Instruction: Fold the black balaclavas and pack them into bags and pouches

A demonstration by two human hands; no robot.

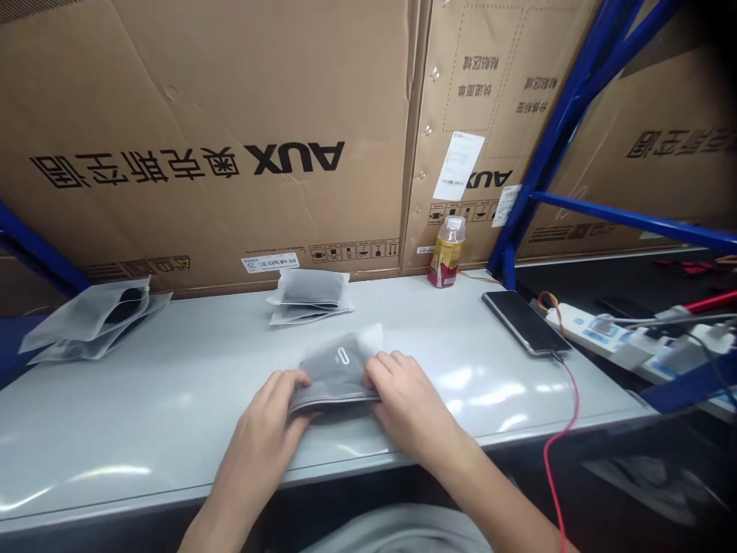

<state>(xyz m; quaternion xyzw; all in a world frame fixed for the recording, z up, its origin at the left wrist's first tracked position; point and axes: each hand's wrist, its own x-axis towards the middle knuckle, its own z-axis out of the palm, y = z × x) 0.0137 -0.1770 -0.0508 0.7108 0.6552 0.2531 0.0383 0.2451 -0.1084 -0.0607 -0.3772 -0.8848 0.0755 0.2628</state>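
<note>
Head view: hands [411, 403] (half-curled) pinch grey pouch [334, 376].

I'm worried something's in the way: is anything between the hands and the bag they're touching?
Nothing visible: the left hand and right hand both hold the frosted bag at its sides. The bottle stands farther back.

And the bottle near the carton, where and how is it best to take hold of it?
Probably around the labelled middle of the bottle, coming from the front left: it stands upright, with the carton close behind it and the blue post to its right.
</note>
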